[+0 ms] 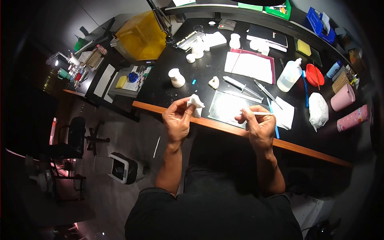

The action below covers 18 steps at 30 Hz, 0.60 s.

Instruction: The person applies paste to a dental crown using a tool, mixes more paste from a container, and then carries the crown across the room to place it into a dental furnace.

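Note:
Over the table's front edge, my left hand (177,120) pinches a crumpled white tissue (195,103) between thumb and fingers. My right hand (260,127) is closed like a pen grip around a thin, pale stick-like tool (264,113). That tool's tip is lost in glare above a glass slab (218,105) lying on the table. Beyond the slab are a large syringe (242,87) and a small cream dental model (214,83). White paper (285,114) and a slim blue stick (273,120) lie just right of my right hand.
A white jar (176,78) stands at left, near a tiny blue piece (194,82). To the right are a clear squeeze bottle (289,75), a blue toothbrush (306,89), a red bowl (314,75) and a white bag (318,111). A yellow transparent box (140,36) sits at back left.

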Motion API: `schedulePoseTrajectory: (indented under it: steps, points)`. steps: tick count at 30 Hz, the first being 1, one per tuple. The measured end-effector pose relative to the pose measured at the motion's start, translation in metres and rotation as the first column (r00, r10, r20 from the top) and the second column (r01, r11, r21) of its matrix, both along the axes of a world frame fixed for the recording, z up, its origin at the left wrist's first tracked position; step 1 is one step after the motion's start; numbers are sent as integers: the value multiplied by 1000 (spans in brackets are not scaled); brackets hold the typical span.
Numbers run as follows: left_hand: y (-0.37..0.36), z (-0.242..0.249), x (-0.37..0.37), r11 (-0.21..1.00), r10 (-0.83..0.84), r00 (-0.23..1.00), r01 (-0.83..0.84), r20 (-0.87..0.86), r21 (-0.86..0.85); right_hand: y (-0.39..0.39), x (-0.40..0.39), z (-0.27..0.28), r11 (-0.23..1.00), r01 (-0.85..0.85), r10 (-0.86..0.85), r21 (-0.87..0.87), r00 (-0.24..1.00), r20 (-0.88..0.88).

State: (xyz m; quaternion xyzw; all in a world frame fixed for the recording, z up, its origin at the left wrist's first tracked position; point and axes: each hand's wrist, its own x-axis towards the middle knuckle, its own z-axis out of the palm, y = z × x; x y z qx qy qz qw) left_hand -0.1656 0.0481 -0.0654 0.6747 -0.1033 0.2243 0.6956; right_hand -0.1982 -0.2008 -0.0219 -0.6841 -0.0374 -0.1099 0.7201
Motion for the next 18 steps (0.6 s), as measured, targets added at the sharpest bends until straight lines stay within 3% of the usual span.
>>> schedulePoseTrajectory:
  steps: [5, 7, 10, 12, 18]
  points:
    - [-6, 4, 3, 997, -71, 996, 71, -47, -10, -7, -8, 1, 998, 49, -45, -30, 991, 123]
    - [-16, 10, -3, 995, -98, 994, 98, -52, 5, -5, -14, 3, 982, 71, -26, -173, 968, 248]
    - [-34, 14, -8, 987, -126, 991, 130, -54, 90, 0, -16, 1, 922, 159, 20, -354, 891, 453]
    - [-35, 11, -5, 929, -107, 993, 86, 39, 360, 3, -16, 3, 877, 195, 85, -440, 837, 541]
    - [-45, 25, -12, 886, -183, 983, 179, -32, 427, 7, -20, -6, 805, 263, 166, -531, 760, 629]
